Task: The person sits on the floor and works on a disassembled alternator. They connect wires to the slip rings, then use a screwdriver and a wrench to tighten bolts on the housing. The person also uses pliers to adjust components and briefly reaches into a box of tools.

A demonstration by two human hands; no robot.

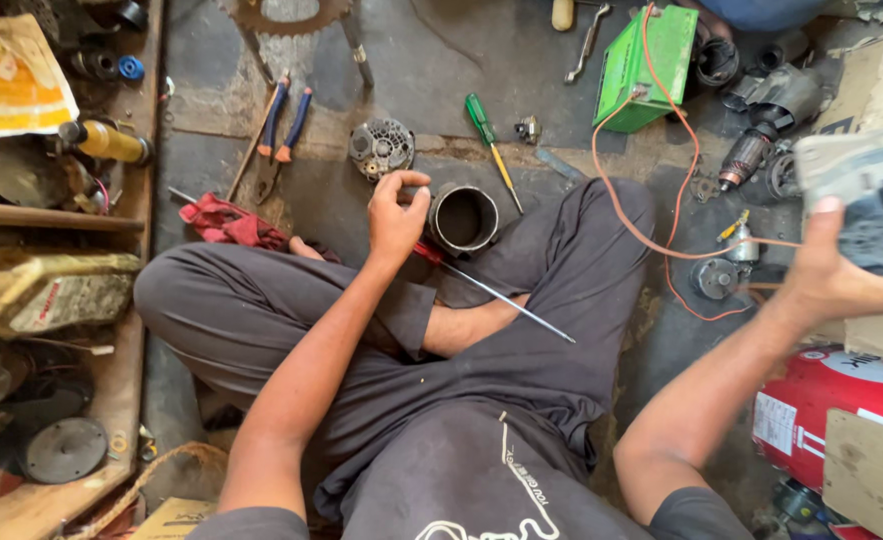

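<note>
I sit cross-legged on a grimy workshop floor. My left hand [397, 215] rests on the rim of a short open metal cylinder [462, 218] standing on the floor in front of my legs, fingers curled around its left edge. A long thin metal rod [506, 298] with a red handle end lies across my shin just below it. My right hand [829, 272] is stretched out to the right and grips a blurred grey metal part [866, 200] raised off the floor.
A grey alternator housing [381, 148], blue-and-orange pliers [283, 128], a green-handled screwdriver [491, 145] and a red rag [229, 222] lie ahead. A green battery [646, 62] with an orange wire [661, 240] sits top right, near motor parts [751, 150]. Cluttered wooden shelf [126, 220] at left; red canister [831, 410] at right.
</note>
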